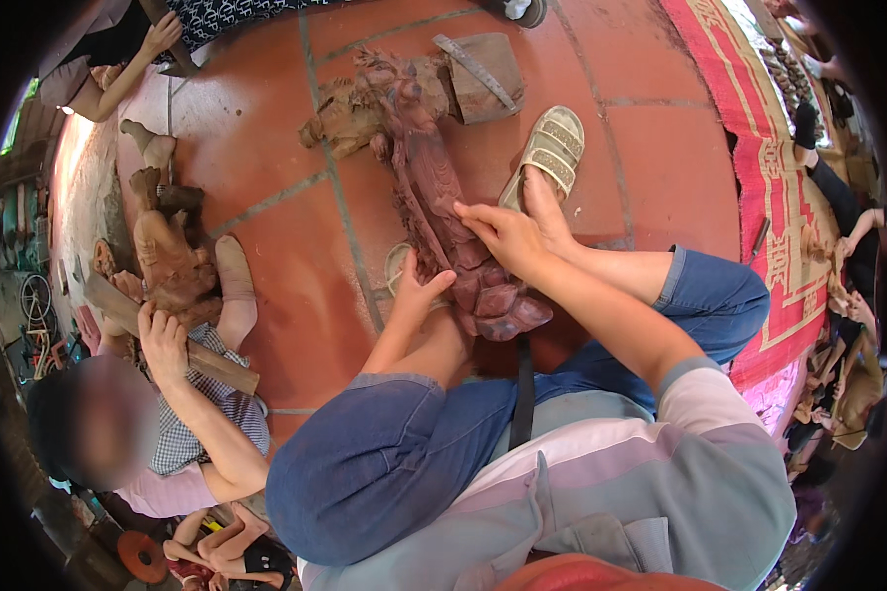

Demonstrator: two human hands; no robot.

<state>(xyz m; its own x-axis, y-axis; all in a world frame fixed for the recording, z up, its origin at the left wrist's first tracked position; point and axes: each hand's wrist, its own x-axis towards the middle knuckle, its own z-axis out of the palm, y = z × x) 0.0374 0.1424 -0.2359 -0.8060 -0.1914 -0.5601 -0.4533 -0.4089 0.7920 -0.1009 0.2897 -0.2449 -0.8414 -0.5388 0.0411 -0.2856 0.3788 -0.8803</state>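
A long reddish-brown wood carving (429,167), with a robed figure and rough openwork along one side, lies tilted between my feet. Its upper end rests against a pale brown wooden piece (340,118) and a wood block (493,84) with a strip across it. My left hand (419,295) grips the carving's lower left side, thumb on top and most fingers hidden behind. On the carving's middle, my right hand (503,234) presses its thumb and forefinger together against the surface. Anything small in that pinch cannot be made out.
My sandalled right foot (552,153) stands beside the carving on red floor tiles (660,197). At left, a co-worker's hand (163,340) holds a wooden board (217,364) near another carved figure (172,256). A red and gold mat (749,128) runs along the right.
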